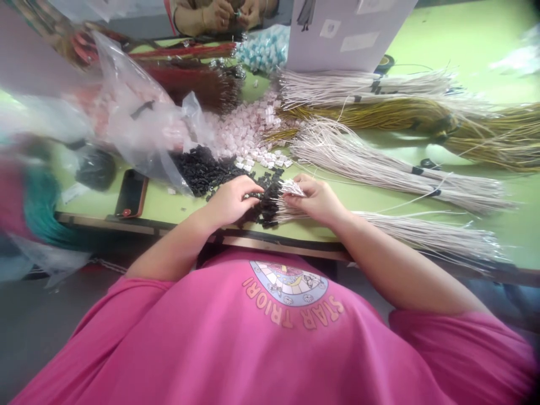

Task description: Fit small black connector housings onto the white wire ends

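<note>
Head view, right hand [316,199] gripping wires [292,188], black pieces [206,170] beside left hand [234,199], grip unclear

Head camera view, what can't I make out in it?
In the head view:
Whether the left hand grips one of the black pieces: too small, and the hand partly covers the spot.
White wires inside the right hand: partly hidden by that hand.
What the other person's hands hold: too small.
Teal bundle: blurred.
Yellow wires: cut off by the right edge.
</note>
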`<state>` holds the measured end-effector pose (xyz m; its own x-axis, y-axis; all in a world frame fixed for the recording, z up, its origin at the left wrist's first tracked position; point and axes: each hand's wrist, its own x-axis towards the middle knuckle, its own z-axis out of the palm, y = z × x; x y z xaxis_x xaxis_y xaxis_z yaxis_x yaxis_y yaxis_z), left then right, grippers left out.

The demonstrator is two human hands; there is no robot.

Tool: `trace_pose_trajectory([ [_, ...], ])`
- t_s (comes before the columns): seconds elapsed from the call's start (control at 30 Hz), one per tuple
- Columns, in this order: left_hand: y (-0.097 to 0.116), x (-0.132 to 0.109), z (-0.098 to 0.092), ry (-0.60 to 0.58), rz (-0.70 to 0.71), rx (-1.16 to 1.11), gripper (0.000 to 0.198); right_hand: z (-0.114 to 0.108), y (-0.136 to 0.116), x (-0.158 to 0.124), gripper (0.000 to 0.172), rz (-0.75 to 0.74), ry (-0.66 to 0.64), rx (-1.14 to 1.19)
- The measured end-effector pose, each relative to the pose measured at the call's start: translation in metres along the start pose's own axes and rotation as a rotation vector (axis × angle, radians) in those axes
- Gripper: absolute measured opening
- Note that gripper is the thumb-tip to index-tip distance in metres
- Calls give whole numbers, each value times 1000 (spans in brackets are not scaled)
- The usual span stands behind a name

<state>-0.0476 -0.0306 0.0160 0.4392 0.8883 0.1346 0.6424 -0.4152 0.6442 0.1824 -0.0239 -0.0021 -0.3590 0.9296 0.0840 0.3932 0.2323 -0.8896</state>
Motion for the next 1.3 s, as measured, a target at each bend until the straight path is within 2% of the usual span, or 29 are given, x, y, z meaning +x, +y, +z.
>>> trace_pose_trajectory([
  [0.07, -18, -6, -18, 74, -68, 133, 21, -2, 1, 0, 24, -24, 27, 25],
  [0.17, -52, -12, -34, 150, -178, 220, 16, -4, 1, -1, 23, 67, -1, 74],
  [0.27, -76, -15, -34, 130, -190, 210, 18, -5, 1, -2, 28, 204, -58, 159],
  [0.33, -80, -16, -29, 121, -188, 202, 20, -6, 0, -3, 31, 258, -83, 206],
  [0.43, -71, -15, -25, 97, -206, 227, 23, -6, -1, -2, 28, 285, -99, 230],
  [0.57, -34, -8, -27, 20, -167, 202, 27, -6, -3, -1, 23, 276, -131, 173],
  [0.67, -2, 3, -20, -42, -156, -5, 21, -6, -4, -1, 20, 260, -125, 149],
  [0.77, 19, 16, -2, -170, -211, -304, 19, -5, -4, -1, 12, 267, -106, 174],
  [0.83, 23, 23, 12, -194, -229, -432, 20, -4, -4, -1, 9, 281, -105, 196],
  [0.97, 18, 29, 28, -149, -290, -535, 24, -4, -1, -1, 9, 271, -105, 264],
  [1.3, 19, 26, 32, -67, -374, -641, 24, -2, 2, 1, 8, 230, -45, 187],
])
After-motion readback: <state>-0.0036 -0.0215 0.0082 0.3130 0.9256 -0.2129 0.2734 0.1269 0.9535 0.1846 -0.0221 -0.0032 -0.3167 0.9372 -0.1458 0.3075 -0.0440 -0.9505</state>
